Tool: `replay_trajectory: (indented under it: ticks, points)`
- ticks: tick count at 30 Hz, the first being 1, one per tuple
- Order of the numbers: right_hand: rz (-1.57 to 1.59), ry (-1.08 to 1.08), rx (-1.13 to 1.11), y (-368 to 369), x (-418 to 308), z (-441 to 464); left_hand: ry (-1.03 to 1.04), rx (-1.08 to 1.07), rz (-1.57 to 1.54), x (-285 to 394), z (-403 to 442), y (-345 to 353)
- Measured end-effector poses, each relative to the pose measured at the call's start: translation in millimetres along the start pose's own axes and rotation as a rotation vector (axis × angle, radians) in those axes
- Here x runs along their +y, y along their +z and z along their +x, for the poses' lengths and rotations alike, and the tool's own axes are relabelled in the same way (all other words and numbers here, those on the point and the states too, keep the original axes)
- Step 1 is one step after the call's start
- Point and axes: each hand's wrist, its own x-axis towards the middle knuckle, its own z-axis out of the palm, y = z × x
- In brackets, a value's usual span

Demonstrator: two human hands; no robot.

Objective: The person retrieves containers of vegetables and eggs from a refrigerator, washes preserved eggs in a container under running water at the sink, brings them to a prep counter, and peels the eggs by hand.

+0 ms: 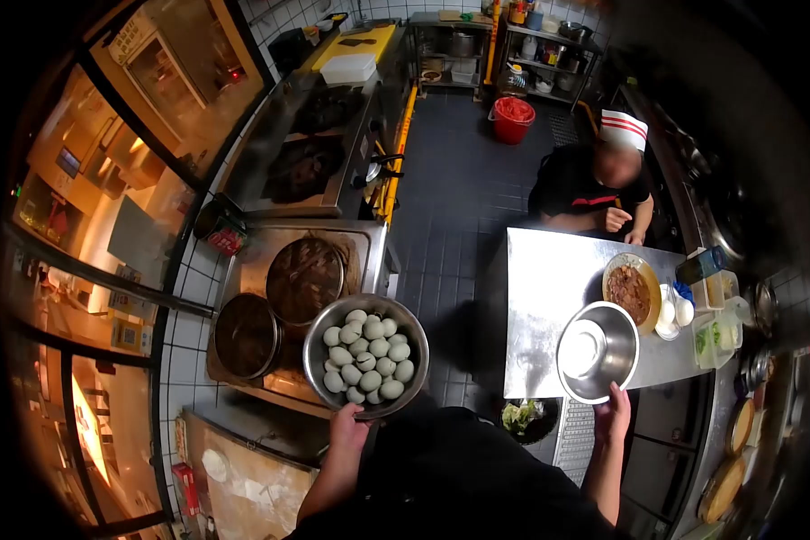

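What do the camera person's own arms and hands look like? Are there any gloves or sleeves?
No gloves: the left hand and right hand are both bare. The forearms show no long sleeves either. The clothing between them is black. Small things like rings are too tiny to tell.

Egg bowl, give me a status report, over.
Left hand gripping egg bowl, near rim. Right hand holding second steel bowl. Eggs piled in first. Pots alongside, clearance unclear.
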Motion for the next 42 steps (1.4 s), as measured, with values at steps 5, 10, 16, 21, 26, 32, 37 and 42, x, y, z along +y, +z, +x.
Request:
replay_trajectory:
  ticks: [5, 10, 16, 21, 26, 32, 37, 42]
  points:
    - [0.050, 0.072, -0.051, 113.6, 14.8, 49.5, -0.015, -0.132, 0.009, 40.3, 62.8, -8.3]
    - [0.040, 0.155, -0.032, 207.4, 17.4, 80.1, 0.033, -0.148, -0.044, 98.8, 35.5, 101.1]
    - [-0.021, 0.191, -0.058, 253.2, 26.8, 163.0, 0.082, -0.073, -0.002, 122.9, 70.8, 144.6]
    - [-0.101, 0.177, -0.075, 308.3, 31.6, 240.0, 0.063, -0.147, -0.049, 134.8, 112.5, 195.4]
    - [-0.120, 0.279, -0.083, 375.3, 42.9, 354.2, 0.085, -0.097, 0.057, 167.1, 170.9, 257.4]
    - [-0.087, 0.309, -0.173, 484.9, -24.7, 459.5, 0.041, -0.148, -0.133, 216.8, 197.4, 403.3]
    - [-0.119, 0.253, -0.223, 538.8, -51.6, 555.6, 0.032, -0.052, -0.164, 248.8, 235.9, 504.1]
    - [-0.164, 0.274, -0.226, 614.4, -64.7, 626.8, 0.090, 0.091, -0.265, 298.3, 320.8, 560.0]
